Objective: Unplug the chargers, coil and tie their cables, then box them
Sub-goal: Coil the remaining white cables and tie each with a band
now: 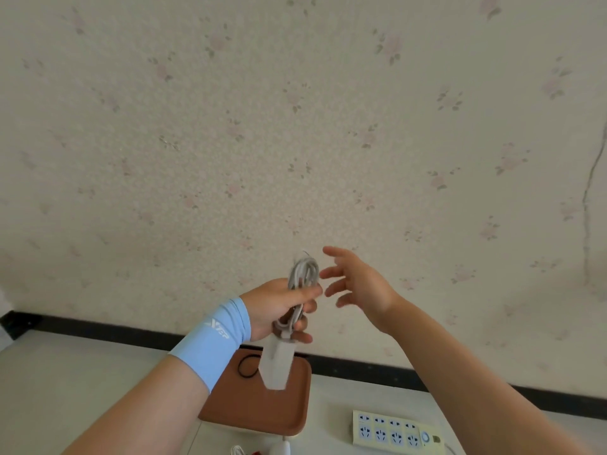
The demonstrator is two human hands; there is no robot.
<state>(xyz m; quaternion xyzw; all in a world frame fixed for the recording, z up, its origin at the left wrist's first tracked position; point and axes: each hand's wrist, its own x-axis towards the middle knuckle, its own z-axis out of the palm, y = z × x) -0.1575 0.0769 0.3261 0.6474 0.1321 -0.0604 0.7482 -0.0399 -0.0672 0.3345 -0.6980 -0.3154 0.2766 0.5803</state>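
The fingers (310,306) of your left hand (276,307) were curled round a gray cable (303,274), grasping its bundle about the middle, so that several loops stood up above the hand and the lower loops came out beneath it. The fingers (335,252) of your right hand (361,287) were released and spread, holding nothing. Their tips lay just beside the upper loops, and the blur did not let you tell whether they touched. From the bottom of the bundle a white charger (276,362) hung below your left hand, its body roughly upright and its lower end in front of a brown tray (262,408). Both hands were raised in front of a wall (295,126) papered with a faint flower pattern. A light blue sleeve (213,343) with white lettering covered your left wrist. The tray lay on a white surface (65,372) close to the wall, and 1 black band (247,366) lay as a ring in its far left corner, just left of the hanging charger. To the right of the tray, near it but apart, lay a cream power strip (394,430) with 2 rows of 4 sockets and a round switch at its right end. At the bottom edge, near the tray's front, 1 white rounded thing (280,449) and part of a white cable (237,450) showed, cut off by the frame.
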